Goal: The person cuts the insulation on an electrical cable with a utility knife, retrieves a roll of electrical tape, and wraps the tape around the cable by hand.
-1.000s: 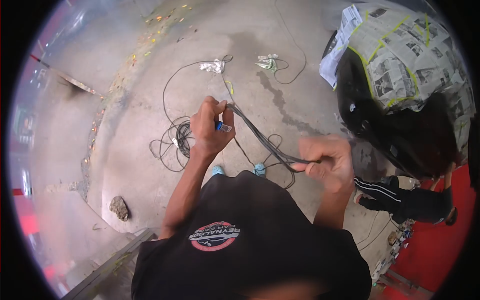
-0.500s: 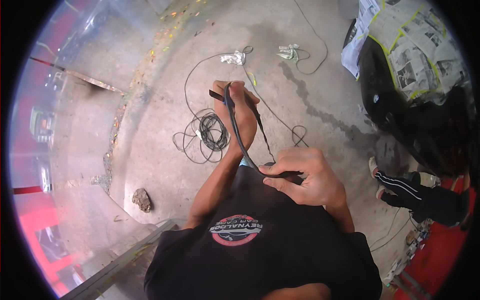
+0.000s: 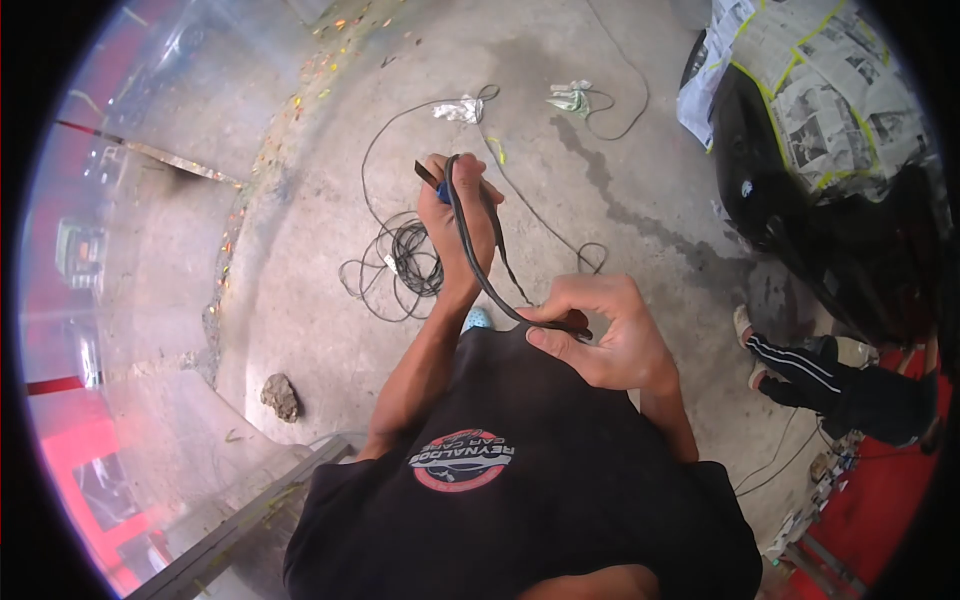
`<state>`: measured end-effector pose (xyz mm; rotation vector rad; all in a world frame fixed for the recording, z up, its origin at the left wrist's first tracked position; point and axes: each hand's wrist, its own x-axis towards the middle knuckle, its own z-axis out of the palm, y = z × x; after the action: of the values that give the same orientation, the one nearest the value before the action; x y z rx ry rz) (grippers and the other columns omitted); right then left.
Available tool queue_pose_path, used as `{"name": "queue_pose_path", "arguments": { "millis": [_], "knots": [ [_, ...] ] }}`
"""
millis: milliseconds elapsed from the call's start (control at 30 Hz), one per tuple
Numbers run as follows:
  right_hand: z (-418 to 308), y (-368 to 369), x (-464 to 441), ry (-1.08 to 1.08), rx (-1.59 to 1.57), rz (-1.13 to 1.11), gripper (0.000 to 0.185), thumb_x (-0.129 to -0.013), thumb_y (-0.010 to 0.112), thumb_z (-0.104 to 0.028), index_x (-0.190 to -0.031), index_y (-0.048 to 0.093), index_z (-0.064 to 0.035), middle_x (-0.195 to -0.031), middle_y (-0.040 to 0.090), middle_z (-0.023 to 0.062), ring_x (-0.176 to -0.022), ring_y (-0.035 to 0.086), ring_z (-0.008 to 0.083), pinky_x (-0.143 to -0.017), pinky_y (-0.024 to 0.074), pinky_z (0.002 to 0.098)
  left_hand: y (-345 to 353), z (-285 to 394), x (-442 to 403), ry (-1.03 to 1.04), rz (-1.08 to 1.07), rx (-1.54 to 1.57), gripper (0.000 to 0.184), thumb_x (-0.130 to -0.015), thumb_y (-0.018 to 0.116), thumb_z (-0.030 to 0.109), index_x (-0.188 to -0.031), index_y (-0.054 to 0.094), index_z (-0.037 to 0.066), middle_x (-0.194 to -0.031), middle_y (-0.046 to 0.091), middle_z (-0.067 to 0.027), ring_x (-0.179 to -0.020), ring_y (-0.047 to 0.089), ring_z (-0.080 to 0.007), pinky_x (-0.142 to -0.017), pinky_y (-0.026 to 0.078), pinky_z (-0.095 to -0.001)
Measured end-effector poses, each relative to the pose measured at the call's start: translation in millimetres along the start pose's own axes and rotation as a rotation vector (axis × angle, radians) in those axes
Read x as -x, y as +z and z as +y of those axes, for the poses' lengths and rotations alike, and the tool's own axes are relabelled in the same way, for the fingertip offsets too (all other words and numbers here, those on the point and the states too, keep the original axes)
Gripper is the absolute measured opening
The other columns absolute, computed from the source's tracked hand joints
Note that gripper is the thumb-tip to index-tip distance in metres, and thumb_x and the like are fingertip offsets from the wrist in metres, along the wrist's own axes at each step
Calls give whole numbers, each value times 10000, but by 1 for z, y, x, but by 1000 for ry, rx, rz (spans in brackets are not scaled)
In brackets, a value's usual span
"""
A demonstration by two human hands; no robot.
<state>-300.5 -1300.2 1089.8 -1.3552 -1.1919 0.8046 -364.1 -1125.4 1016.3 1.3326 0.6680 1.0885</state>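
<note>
On a stained concrete floor (image 3: 320, 240), a person in a black T-shirt (image 3: 520, 530) printed "Reynaldos Car Care" holds a black cable (image 3: 472, 262) between both bare hands, just above the shirt front. The left hand (image 3: 460, 220) is curled closed, its thumb against the cable's upper bend and its fingers wrapped around a blue item (image 3: 443, 192), with a dark flat strip (image 3: 426, 175) jutting out beside it. The right hand (image 3: 608, 335), lower and nearer the shirt, pinches the cable's lower end between thumb and bent fingers, with no visible gap between them. The cable bows from one hand to the other.

A tangled coil of cord (image 3: 412, 262) lies on the floor beyond the left forearm. Farther out, thinner cord runs to crumpled white material (image 3: 459, 109) and a greenish crumpled piece (image 3: 571, 98). A rock (image 3: 281, 397) sits to the left. At right, newspaper sheets (image 3: 825, 110) edged with yellow-green tape cover a surface beside glossy black bodywork (image 3: 760, 190), near another person (image 3: 885, 405) in dark, white-striped pants.
</note>
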Motion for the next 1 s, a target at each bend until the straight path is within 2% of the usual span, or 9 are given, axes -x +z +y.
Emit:
{"name": "queue_pose_path", "arguments": {
  "millis": [133,200,267,367,500,700,833,933,1000],
  "knots": [
    [35,-7,-6,20,39,198,111,-892,719,-82,-864,673,15,-700,579,4,-602,463,49,-539,353,238,-15,-26,-11,-20,-224,-502,281,-964,671,236,-959,673,-45,-735,685,-61,-685,580,-101,-641,439,-280],
    [66,-10,-9,78,62,371,130,-904,709,-87,-826,655,2,-692,557,-21,-627,454,46,-553,347,231,-29,-75,-7,304,-153,-602,306,-947,686,242,-1001,683,-59,-771,686,-64,-681,595,-121,-628,461,-306],
    [103,-9,-8,120,56,476,155,-920,697,-96,-811,641,0,-690,548,-31,-626,446,33,-543,343,230,-42,-100,4,281,-150,-567,310,-955,674,263,-969,688,-46,-761,661,-39,-552,532,-95,-515,421,-281],
    [132,-1,-7,193,55,518,177,-932,686,-102,-800,630,2,-688,552,-35,-615,444,24,-533,351,231,-27,-58,32,-618,-265,-126,335,-973,660,309,-941,693,-23,-724,618,-11,-455,414,-42,-415,310,-243],
    [143,16,-7,224,20,526,214,-922,686,-143,-807,630,28,-708,617,80,-601,579,127,-567,452,298,-1,-56,48,-779,-330,1,359,-995,644,339,-786,599,51,-521,371,94,-416,293,-11,-391,193,-246],
    [139,17,-15,151,236,622,267,-953,657,-131,-745,586,22,-645,561,25,-578,475,49,-519,388,253,0,-68,50,-519,-333,-99,351,-1013,610,262,-756,634,23,-563,448,60,-487,330,-25,-437,244,-256],
    [142,10,-11,179,219,762,269,-939,655,-140,-726,616,21,-675,598,89,-550,554,136,-535,421,315,10,-72,61,-401,-347,-58,310,-1041,566,243,-856,647,7,-634,459,71,-479,314,0,-419,215,-224],
    [150,4,-12,128,53,895,248,-955,643,-142,-766,656,19,-686,605,66,-578,542,99,-545,428,299,11,-61,68,-398,-363,-105,313,-1030,569,229,-888,709,-11,-700,551,27,-604,414,-53,-541,324,-255],
    [151,0,-10,207,-175,915,214,-983,613,-140,-854,691,13,-710,603,22,-602,520,81,-567,442,279,11,-56,71,-296,-371,-112,291,-1045,548,229,-932,675,-7,-648,471,59,-518,338,-16,-466,244,-234]
  ]
}}
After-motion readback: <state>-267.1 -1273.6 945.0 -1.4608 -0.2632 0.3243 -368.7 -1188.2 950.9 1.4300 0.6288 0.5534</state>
